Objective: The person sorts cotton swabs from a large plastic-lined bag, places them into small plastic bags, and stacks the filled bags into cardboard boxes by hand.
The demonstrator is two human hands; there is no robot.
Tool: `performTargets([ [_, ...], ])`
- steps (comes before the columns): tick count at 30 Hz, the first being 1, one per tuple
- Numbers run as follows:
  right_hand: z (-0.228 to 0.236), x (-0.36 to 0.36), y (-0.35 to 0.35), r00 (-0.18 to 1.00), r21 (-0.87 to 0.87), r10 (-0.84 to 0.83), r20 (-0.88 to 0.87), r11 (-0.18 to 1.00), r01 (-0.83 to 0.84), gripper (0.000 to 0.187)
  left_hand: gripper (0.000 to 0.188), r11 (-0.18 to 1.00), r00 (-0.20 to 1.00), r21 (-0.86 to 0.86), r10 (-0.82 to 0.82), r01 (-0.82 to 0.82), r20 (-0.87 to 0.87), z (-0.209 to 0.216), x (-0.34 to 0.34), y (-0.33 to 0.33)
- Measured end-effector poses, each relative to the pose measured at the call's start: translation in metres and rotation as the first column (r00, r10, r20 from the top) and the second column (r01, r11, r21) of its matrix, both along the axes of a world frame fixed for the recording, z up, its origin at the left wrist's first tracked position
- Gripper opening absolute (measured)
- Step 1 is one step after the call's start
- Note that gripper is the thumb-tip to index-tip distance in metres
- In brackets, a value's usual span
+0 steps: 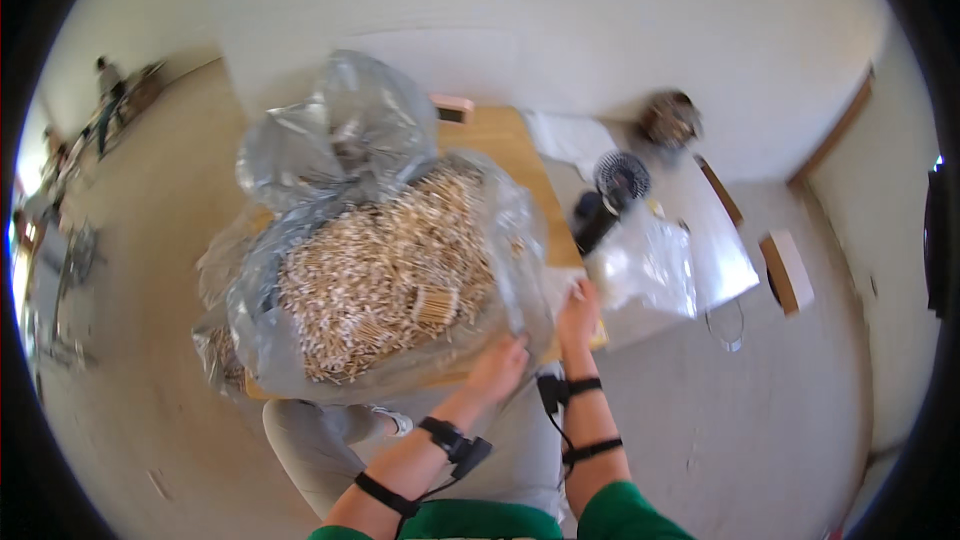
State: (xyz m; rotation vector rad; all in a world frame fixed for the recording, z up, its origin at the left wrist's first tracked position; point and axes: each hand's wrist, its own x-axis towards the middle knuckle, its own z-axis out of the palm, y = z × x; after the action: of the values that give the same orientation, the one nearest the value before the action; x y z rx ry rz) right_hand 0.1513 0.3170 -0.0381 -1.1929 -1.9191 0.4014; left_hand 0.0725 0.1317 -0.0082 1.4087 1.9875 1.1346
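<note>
A large heap of cotton swabs (pixel 385 275) with pale wooden sticks lies in an opened grey, see-through plastic bag (pixel 515 230) on the wooden table. A neat bundle of swab sticks (pixel 435 306) rests on the heap's near right side. My left hand (pixel 500 368) is at the bag's near right edge, fingers curled together; what they hold, if anything, is blurred. Over the table's right edge, my right hand (pixel 577 318) is closed with its fingertips on a thin white packet or sheet (pixel 562 283), whose kind I cannot make out.
Right of the wooden table (pixel 510 140) stands a white table (pixel 715 230) with a small black fan (pixel 622 178) and clear plastic bags (pixel 645 265). A cardboard box (pixel 787 272) lies beyond it. Another person (pixel 110 100) is far off at left.
</note>
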Motion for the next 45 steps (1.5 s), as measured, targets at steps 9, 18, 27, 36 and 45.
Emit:
performTargets([
  [9,0.060,0.014,-0.093,0.943,0.097,0.332,-0.002,0.939,-0.330,0.018,0.033,0.999,0.996,-0.052,0.003,0.001,0.090,0.010,-0.021,-0.043],
  [18,0.068,-0.054,-0.140,0.786,-0.069,0.619,0.002,0.784,-0.617,0.016,0.053,0.738,0.536,0.030,0.518,-0.674,-0.667,-0.014,-0.199,-0.166],
  [27,0.089,-0.204,-0.122,0.576,-0.133,0.814,-0.074,0.565,-0.814,0.022,0.054,0.725,0.569,0.036,0.569,-0.688,-0.594,-0.019,-0.204,-0.168],
  [36,0.075,-0.389,-0.131,0.577,-0.609,0.529,-0.622,0.137,-0.782,0.042,0.050,0.715,0.563,0.040,0.582,-0.698,-0.587,-0.021,-0.206,-0.171],
  [45,0.188,-0.481,-0.259,0.267,0.266,0.932,-0.247,0.330,-0.906,0.048,0.049,0.743,0.616,-0.046,0.516,-0.668,-0.596,-0.015,-0.210,-0.171],
])
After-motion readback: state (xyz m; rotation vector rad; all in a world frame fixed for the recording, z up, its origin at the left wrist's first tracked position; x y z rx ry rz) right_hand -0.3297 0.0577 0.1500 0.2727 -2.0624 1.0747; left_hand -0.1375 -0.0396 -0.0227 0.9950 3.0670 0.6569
